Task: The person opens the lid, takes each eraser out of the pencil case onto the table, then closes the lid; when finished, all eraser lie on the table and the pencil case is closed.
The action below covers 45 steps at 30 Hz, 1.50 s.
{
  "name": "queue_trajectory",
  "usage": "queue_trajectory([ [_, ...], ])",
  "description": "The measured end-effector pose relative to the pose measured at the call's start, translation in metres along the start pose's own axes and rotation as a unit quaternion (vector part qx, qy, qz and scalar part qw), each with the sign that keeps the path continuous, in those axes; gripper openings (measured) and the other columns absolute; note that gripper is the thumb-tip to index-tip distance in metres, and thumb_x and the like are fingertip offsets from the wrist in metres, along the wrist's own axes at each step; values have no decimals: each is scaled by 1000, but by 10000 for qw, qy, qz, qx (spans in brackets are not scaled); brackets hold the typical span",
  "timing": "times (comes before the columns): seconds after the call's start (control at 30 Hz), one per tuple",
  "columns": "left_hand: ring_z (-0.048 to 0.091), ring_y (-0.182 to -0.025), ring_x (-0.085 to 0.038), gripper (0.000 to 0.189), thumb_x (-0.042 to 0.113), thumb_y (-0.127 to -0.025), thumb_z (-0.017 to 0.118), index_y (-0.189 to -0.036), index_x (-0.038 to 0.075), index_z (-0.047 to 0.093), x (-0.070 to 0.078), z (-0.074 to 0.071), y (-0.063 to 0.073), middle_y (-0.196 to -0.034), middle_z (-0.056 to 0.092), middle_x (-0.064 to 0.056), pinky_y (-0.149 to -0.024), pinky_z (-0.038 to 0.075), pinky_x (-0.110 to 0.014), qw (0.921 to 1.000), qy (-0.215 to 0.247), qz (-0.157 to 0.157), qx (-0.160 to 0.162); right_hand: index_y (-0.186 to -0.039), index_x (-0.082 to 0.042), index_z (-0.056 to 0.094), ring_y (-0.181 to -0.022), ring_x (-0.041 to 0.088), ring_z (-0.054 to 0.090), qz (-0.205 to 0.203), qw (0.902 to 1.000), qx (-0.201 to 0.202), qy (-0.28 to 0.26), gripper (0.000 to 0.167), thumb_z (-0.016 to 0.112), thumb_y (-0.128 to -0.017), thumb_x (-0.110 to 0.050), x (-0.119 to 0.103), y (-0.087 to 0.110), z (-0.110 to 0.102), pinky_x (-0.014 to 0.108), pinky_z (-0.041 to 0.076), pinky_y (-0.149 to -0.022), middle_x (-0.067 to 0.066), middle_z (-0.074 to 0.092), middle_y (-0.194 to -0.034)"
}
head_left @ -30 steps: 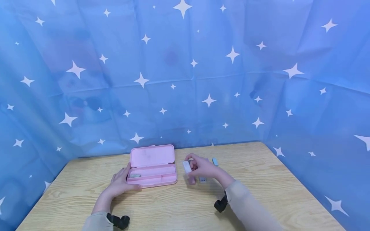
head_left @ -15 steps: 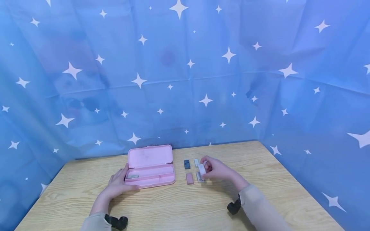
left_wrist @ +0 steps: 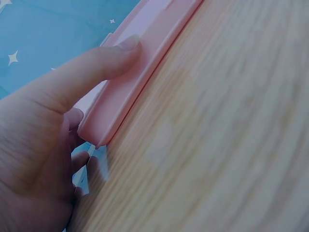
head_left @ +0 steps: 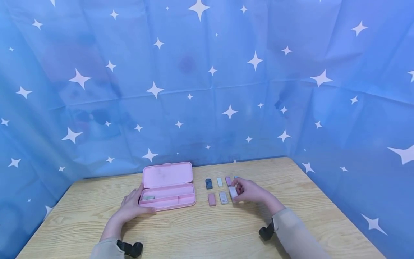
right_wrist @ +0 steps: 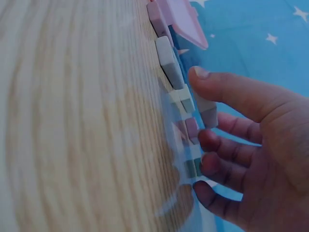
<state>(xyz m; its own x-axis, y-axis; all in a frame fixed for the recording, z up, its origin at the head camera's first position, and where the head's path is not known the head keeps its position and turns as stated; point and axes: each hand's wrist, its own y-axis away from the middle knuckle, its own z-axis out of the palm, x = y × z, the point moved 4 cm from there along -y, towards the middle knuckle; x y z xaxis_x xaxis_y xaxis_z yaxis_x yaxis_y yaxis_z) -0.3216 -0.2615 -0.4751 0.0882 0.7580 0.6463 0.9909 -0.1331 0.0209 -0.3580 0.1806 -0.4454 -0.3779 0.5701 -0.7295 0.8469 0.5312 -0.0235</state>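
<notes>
My left hand [head_left: 130, 204] grips the left end of an open pink pencil case [head_left: 169, 175], its thumb over the front wall. A small pale green eraser [head_left: 148, 197] lies in the long compartment. To the right of the case, my right hand [head_left: 251, 191] pinches a white block eraser [head_left: 233, 192] between thumb and fingers, close over the table. Left of that eraser lie a grey-white eraser [head_left: 223, 198] and a pink eraser [head_left: 211, 199]. Behind them stand a dark eraser [head_left: 208, 183], a small white eraser [head_left: 219, 181] and a purple eraser [head_left: 228, 181].
A light blue eraser [head_left: 235, 177] is partly hidden behind my right hand. All of it sits on a wood-grain table [head_left: 194, 233]. A blue star-patterned cloth [head_left: 194, 108] hangs along the table's back and sides.
My right hand has carried the white eraser to the right and lowered it beside the grey-white one. The erasers it covered before now show. My left hand stays on the case.
</notes>
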Motion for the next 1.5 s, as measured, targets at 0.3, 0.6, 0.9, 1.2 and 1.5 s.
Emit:
queue_trajectory([
  [0.3,5,-141,-50,128,51,-68,83,-155,2,3,0,0,1,-154,12,-33,-110,-4,-65,10000,-3,-41,2,-112,1,55,-66,16,45,125,9995,-49,280,43,79,-79,-12,0,0,1,27,39,-58,7,52,-78],
  [0.6,5,-141,-50,128,50,-68,83,-155,2,2,2,-1,1,-155,13,-33,-110,-3,-65,10000,4,-43,7,-111,0,55,-63,14,42,201,9988,-107,425,42,79,-78,-11,-2,-1,2,27,36,-57,3,50,-75],
  [0.9,5,-141,-50,127,49,-68,83,-155,2,2,4,-2,3,-155,13,-33,-110,-2,-65,10000,12,-65,-37,-117,0,54,-65,16,44,308,9975,-143,615,49,81,-78,-14,-4,-3,1,30,37,-59,4,51,-76],
  [1.2,5,-141,-49,129,51,-68,83,-155,2,2,2,-1,0,-155,13,-32,-110,-1,-65,9999,9,-101,-31,-126,-2,54,-67,16,50,218,9913,-450,1218,49,75,-85,-19,-43,-13,-9,32,42,-58,1,56,-79],
  [1.5,3,-142,-49,128,52,-68,83,-155,3,1,1,0,1,-156,11,-31,-110,-3,-65,9999,33,-90,-50,-126,-13,59,-78,12,57,-399,9845,-1087,1317,39,70,-88,-15,-89,-61,17,32,50,-70,-4,60,-89],
])
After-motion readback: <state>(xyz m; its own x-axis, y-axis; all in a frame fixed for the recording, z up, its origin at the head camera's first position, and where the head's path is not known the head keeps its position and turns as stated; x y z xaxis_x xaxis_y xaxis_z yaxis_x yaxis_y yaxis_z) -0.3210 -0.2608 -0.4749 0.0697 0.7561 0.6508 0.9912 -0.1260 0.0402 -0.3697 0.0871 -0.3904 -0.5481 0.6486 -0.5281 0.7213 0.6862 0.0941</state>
